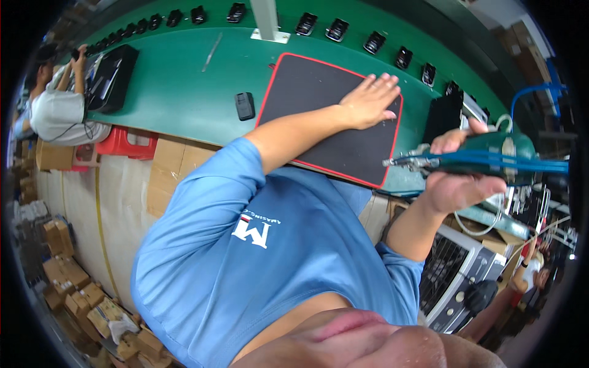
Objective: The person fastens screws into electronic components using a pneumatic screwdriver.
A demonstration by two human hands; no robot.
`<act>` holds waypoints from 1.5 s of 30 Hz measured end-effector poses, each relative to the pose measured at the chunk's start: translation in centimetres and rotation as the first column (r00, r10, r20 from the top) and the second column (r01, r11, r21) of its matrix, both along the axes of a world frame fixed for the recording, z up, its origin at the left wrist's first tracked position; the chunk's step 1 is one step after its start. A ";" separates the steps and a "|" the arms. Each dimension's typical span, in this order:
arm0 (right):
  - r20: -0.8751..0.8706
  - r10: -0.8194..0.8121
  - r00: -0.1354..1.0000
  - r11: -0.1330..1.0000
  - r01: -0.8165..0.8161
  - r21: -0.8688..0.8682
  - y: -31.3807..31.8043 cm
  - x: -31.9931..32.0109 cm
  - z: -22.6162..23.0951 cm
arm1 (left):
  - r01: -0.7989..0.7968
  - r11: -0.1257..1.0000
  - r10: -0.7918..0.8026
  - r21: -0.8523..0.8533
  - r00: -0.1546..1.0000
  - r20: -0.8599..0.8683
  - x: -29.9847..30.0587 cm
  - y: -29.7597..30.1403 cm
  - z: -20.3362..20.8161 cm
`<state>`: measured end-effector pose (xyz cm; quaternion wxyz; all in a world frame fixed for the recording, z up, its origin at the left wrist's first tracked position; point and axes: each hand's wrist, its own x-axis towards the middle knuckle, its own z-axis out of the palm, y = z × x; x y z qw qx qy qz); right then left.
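Observation:
My left hand (368, 101) lies flat, palm down and fingers spread, on a black mat with a red border (319, 104) on the green worktable (184, 86). My right hand (457, 181) is to the right of the mat, closed around a green powered screwdriver (491, 156). The tool's metal tip points left over the mat's right edge, and a blue hose (540, 164) runs off from it to the right. A small black handset (245, 105) lies on the table just left of the mat, untouched.
A row of several small black devices (374, 43) lines the table's far edge beside a white post (267, 18). A seated co-worker (55, 107) works at the far left by a black tray (113, 76). Cardboard boxes (80, 300) sit on the floor, a white grilled appliance (454, 270) lower right.

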<state>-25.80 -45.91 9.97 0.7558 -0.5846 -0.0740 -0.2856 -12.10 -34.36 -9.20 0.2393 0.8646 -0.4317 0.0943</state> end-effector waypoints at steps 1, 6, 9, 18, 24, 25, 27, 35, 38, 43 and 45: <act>-0.080 -0.100 0.992 0.993 0.094 -0.079 0.4 -0.4 0.5 | 0.046 0.997 -0.050 -0.068 0.996 -0.072 0.2 -0.2 0.2; -0.022 -0.009 1.000 0.998 0.008 -0.058 -0.7 -0.7 -1.2 | 0.182 0.903 -0.282 -0.390 0.935 -0.216 -1.7 7.9 6.4; -0.058 -0.016 0.998 0.993 0.009 -0.119 0.0 -0.4 -1.6 | 0.049 0.959 0.067 -0.279 0.919 0.389 1.4 19.0 10.1; -0.053 -0.030 0.998 0.993 0.023 -0.120 2.6 0.5 -2.5 | -0.416 0.854 0.453 0.311 0.890 -0.053 20.8 37.9 5.6; -0.108 -0.058 0.992 0.992 0.045 -0.116 2.8 -0.7 -3.1 | -0.372 0.878 0.416 0.300 0.904 -0.097 23.1 37.2 4.7; -0.113 -0.062 0.992 0.992 0.048 -0.119 2.9 -0.7 -3.1 | -0.360 0.904 0.392 0.228 0.913 -0.113 23.0 37.3 4.3; -0.117 -0.059 0.991 0.992 0.045 -0.121 3.2 -0.3 -2.8 | -0.355 0.927 0.370 0.119 0.919 -0.138 22.3 37.1 3.5; -0.044 -0.066 0.997 0.993 0.062 -0.099 4.7 1.6 -1.6 | -0.348 0.836 0.388 -0.425 0.922 0.008 8.9 33.7 9.3; -0.043 -0.072 0.996 0.992 0.067 -0.109 5.0 2.2 -1.1 | -0.107 0.910 0.091 -0.400 0.994 -0.059 -0.3 28.4 9.0; -0.043 -0.066 0.997 0.991 0.060 -0.123 5.3 2.2 -1.1 | -0.118 0.950 0.096 -0.287 0.991 -0.090 -6.4 23.5 4.4; -0.060 -0.069 0.996 0.989 0.060 -0.137 5.0 1.6 -1.1 | -0.103 0.972 0.101 -0.213 0.995 -0.019 -5.5 23.6 4.1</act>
